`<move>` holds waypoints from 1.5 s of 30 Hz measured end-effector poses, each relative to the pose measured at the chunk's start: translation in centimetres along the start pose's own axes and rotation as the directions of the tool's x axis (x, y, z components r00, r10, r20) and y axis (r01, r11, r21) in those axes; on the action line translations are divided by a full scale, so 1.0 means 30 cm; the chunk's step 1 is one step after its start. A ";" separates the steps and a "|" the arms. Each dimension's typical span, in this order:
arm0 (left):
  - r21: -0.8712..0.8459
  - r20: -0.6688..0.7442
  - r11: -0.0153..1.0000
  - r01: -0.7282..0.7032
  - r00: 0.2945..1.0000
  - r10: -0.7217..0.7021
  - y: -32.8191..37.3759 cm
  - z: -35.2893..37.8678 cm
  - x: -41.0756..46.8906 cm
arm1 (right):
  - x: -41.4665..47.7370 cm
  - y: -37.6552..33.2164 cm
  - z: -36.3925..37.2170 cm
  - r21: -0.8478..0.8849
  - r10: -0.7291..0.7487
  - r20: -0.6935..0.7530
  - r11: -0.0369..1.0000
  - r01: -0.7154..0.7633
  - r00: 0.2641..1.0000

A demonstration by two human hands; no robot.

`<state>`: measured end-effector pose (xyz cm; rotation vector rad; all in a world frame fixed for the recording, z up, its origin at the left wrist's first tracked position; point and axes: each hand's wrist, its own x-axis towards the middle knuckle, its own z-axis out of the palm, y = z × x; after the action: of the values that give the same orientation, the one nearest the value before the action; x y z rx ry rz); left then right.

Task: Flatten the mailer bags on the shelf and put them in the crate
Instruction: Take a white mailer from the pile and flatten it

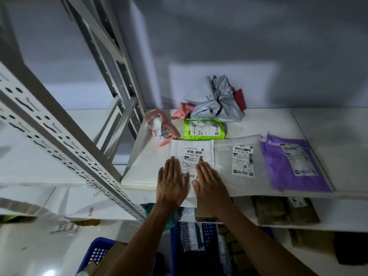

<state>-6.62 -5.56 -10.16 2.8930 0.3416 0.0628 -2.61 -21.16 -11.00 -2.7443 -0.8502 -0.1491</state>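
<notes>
We have both palms down on the white mailer bag (192, 154), which lies at the front edge of the shelf (318, 126). The left hand (172, 182) covers its near-left corner and the right hand (211, 184) sits just beside it on the printed label. The fingers (173, 164) of both hands are straight and close together, pressed flat and gripping nothing. We judge this to be the flattening step, with the weight spread wide to push air and creases out of the bag.

Touching that bag on the right lies a clear mailer (239, 162), and beyond it a purple mailer (292, 162). Both look smooth already, laid side by side along the front where they are easy to lift off. Further back sit a green mailer (204, 129) and a pink mailer (161, 127), both puffier. Behind them is a crumpled grey pile (215, 100) with a red bag (240, 98) tucked against it, and these look unworked to us.

Under the shelf, directly below our arms, stands a blue crate (209, 230) – we take it for the one the bags go into. It holds some dark and pale packets, too blurred to tell apart. A second blue crate (97, 251) stands to its left with a piece of brown cardboard over or in it; we cannot tell which. No bag from the top shelf is on its way down yet
</notes>
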 end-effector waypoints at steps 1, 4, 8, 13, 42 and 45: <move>-0.001 -0.011 1.000 -0.005 1.000 0.005 -0.001 0.000 -0.019 | -0.004 -0.003 -0.006 0.003 0.006 0.015 1.000 -0.006 1.000; 0.008 -0.022 1.000 -0.030 0.999 0.030 -0.011 -0.005 -0.056 | -0.003 -0.003 -0.019 0.025 0.007 0.052 1.000 -0.009 0.999; 0.003 -0.016 0.999 -0.042 0.999 0.042 -0.017 -0.015 -0.079 | 0.003 0.004 -0.035 0.036 -0.002 0.117 0.999 -0.002 0.993; 0.037 0.048 0.975 -0.219 0.975 0.218 -0.014 -0.025 -0.132 | 0.023 0.023 -0.066 0.121 -0.028 0.223 0.993 0.001 0.974; -0.018 -0.096 0.836 -0.548 0.834 0.544 0.468 0.064 0.003 | -0.081 0.402 -0.366 0.536 0.553 -0.085 0.726 -0.430 0.829; 0.059 0.001 0.810 -0.583 0.811 0.584 0.503 0.108 0.030 | -0.100 0.440 -0.355 0.478 0.540 -0.162 0.775 -0.413 0.826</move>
<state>-2.13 -20.36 -9.85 2.9359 -0.5719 0.1813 2.22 -36.23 -4.21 -2.3420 -0.0574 -0.2275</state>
